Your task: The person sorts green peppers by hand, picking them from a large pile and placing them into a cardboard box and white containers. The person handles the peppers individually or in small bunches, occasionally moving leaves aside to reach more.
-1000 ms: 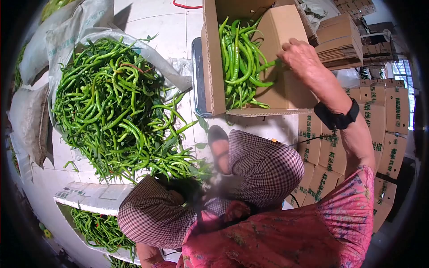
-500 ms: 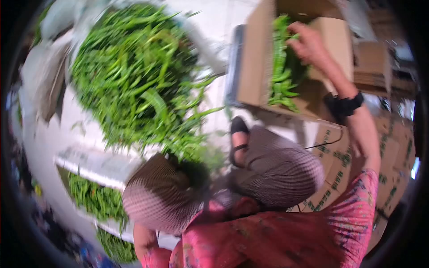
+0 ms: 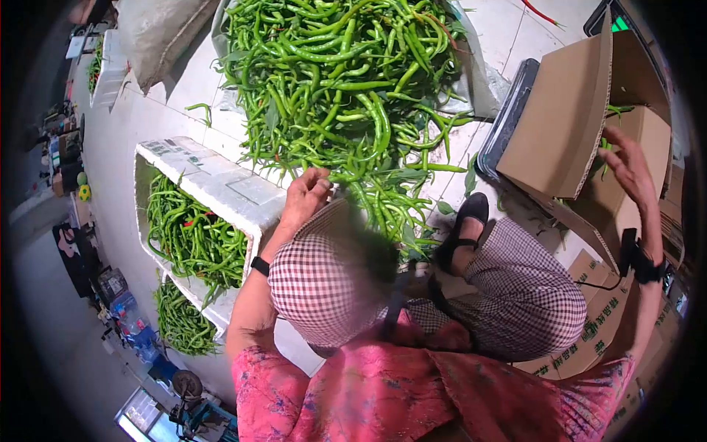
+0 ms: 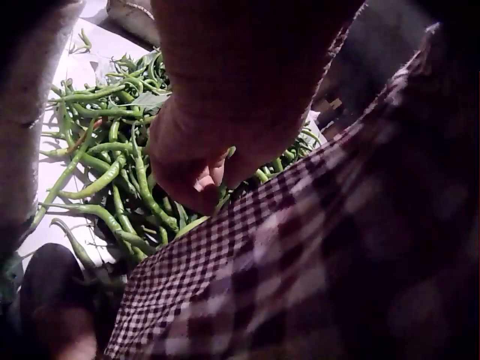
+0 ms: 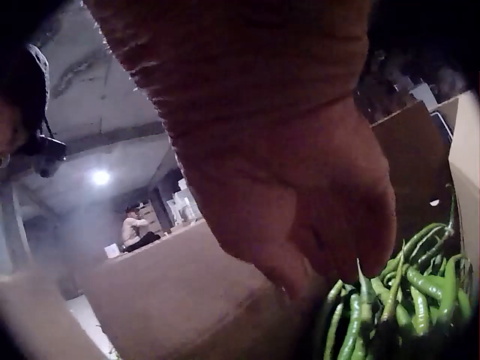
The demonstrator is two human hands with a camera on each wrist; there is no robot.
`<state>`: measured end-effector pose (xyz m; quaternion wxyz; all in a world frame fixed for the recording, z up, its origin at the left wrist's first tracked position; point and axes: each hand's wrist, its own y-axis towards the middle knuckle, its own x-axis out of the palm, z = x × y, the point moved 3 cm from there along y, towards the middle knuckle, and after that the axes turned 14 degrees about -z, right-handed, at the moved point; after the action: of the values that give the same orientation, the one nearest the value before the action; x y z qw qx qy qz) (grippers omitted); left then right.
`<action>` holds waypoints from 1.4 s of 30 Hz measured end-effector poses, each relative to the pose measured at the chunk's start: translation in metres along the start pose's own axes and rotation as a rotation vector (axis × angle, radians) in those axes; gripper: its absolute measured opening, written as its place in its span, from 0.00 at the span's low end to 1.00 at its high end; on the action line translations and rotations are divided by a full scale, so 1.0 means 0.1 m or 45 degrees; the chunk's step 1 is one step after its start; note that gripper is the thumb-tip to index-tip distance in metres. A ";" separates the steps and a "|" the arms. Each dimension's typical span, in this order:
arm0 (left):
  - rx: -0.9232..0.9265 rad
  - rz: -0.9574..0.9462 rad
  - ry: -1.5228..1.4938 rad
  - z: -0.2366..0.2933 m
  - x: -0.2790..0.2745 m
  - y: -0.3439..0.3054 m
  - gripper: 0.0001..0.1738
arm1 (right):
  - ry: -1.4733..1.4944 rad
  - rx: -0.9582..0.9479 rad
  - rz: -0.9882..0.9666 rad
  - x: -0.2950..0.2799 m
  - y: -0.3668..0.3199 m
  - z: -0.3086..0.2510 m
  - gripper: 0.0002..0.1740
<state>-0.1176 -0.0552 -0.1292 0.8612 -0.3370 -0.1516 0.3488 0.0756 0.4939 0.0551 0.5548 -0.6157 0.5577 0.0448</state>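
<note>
My left hand (image 3: 304, 199) is low beside my knee, at the near edge of a big heap of long green chili peppers (image 3: 324, 96). In the left wrist view its fingers are curled, with a bit of green chili pepper (image 4: 230, 152) showing between them. My right hand (image 3: 630, 166) is at the open cardboard box (image 3: 556, 110) on the right, its fingers loosely bent and apart. Green chili peppers (image 5: 420, 296) lie in that box, just under the right fingertips in the right wrist view. The box wall hides most of them from the head view.
White foam boxes (image 3: 213, 184) filled with green peppers stand at the left. A dark flat tray-like thing (image 3: 508, 118) is beside the cardboard box. Printed cartons (image 3: 589, 324) are at the lower right, and a sack (image 3: 158, 40) at the upper left.
The head view has swung left, bringing the left hand into sight by the heap. The right hand, earlier deep over the peppers in the box, has drawn back with its fingers loosened.
</note>
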 end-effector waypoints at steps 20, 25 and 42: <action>0.177 0.215 2.146 -0.76 -0.01 0.73 0.25 | -0.434 -0.264 -0.851 2.55 0.75 -1.96 0.17; 0.603 0.389 2.211 -0.80 -0.04 0.74 0.18 | -0.326 -0.325 -0.719 3.80 1.15 -1.81 0.21; 0.828 0.017 1.624 -0.20 0.22 0.23 0.27 | -0.349 -0.091 -0.131 4.55 1.28 -1.74 0.23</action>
<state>-0.1029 -0.0371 -0.1590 0.8369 -0.2026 0.4951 0.1165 0.0536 0.1071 -0.2666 0.6049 -0.6511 0.4425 0.1198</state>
